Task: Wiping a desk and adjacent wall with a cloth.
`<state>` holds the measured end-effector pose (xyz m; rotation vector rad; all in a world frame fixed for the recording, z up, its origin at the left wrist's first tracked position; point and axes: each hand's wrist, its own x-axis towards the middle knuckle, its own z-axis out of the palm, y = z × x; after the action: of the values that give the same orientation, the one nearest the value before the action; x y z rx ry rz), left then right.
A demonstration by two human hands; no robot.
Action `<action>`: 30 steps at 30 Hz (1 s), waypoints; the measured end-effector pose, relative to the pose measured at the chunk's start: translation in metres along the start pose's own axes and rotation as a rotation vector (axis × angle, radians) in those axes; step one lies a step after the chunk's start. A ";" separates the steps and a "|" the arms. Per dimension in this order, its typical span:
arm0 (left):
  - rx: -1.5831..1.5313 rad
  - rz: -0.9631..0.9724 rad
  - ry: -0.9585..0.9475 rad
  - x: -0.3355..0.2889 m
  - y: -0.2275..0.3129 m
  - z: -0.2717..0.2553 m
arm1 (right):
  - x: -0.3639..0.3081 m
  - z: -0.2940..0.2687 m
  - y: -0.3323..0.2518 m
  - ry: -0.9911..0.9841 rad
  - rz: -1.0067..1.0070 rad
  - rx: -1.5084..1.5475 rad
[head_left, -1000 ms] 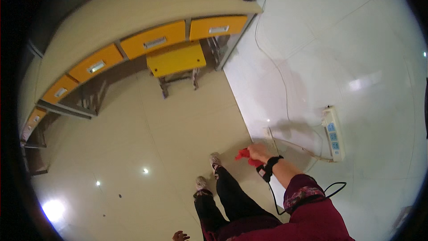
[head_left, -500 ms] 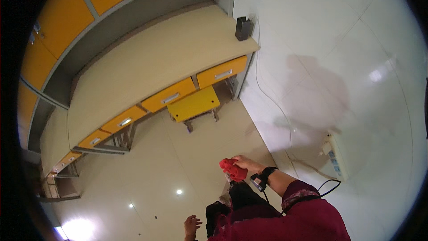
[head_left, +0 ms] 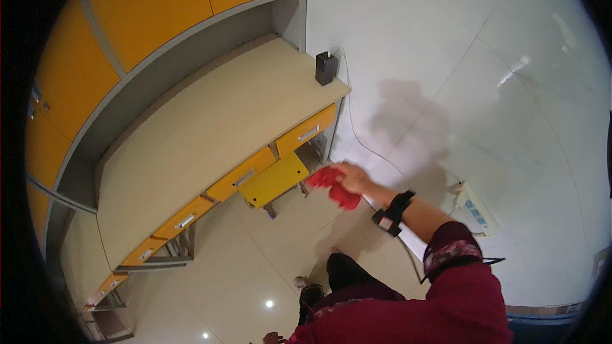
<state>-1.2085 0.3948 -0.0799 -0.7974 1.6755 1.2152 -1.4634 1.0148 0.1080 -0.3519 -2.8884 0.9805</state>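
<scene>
My right hand [head_left: 354,178] is closed around a crumpled red cloth [head_left: 344,197], which hangs in loose folds below and left of the fingers. It is held out in the air in front of the desk's right end, slightly blurred. On the right wrist sits a black strap with a small device [head_left: 387,218] and a cable. My left hand [head_left: 273,338] shows only in part at the bottom edge, low by my side. Its visible fingers look apart, and no object shows in it.
A long beige-topped desk [head_left: 191,127] with orange drawers runs along the left, below orange cabinets [head_left: 146,13]. A black box [head_left: 326,68] stands at its right end. A yellow stool [head_left: 275,181] is tucked underneath. A white power strip [head_left: 475,209] is on the white wall [head_left: 529,121].
My right hand has risen and reached forward toward the desk with the red cloth. The left hand has dropped to the bottom edge. The view has shifted and the desk appears nearer.
</scene>
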 end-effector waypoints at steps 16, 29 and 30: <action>0.140 0.476 0.137 -0.066 0.312 0.124 | 0.083 -0.030 0.017 -0.341 -0.051 0.269; -0.431 0.770 -0.131 -0.095 0.357 0.087 | 0.005 0.127 -0.235 -1.268 -0.044 0.936; -0.358 0.803 -0.046 -0.082 0.349 0.072 | 0.003 0.138 -0.248 -1.277 -0.043 0.920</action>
<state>-1.4597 0.5713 0.1175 -0.2682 1.8226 2.1043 -1.5331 0.7425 0.1489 0.6249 -2.5611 3.1410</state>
